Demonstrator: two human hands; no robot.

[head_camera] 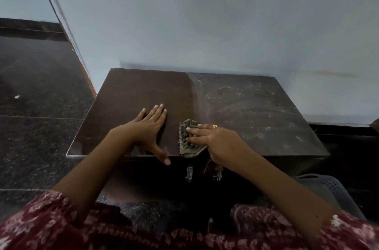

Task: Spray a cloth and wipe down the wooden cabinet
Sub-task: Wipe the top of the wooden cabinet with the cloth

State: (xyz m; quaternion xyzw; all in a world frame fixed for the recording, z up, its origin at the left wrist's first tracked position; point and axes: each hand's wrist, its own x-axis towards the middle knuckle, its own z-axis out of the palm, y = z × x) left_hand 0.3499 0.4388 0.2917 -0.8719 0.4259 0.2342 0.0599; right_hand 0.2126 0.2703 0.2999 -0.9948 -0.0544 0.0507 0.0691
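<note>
The dark wooden cabinet (pixel 127 94) stands against a pale wall. Its top is smooth and dark on the left half, dusty and speckled white on the right half. My left hand (pixel 150 126) lies flat on the left half, fingers spread, thumb over the front edge. My right hand (pixel 213 139) presses a crumpled grey-green cloth (pixel 187 147) onto the top near the front edge, at the line between the two halves. A gold ring shows on one finger. No spray bottle is in view.
Two metal handles (pixel 189 174) hang on the cabinet front below my hands. Dark speckled stone floor (pixel 37 77) spreads to the left. A grey perforated plastic basket (pixel 332 190) sits low on the right. A wooden door frame (pixel 82 61) runs diagonally at left.
</note>
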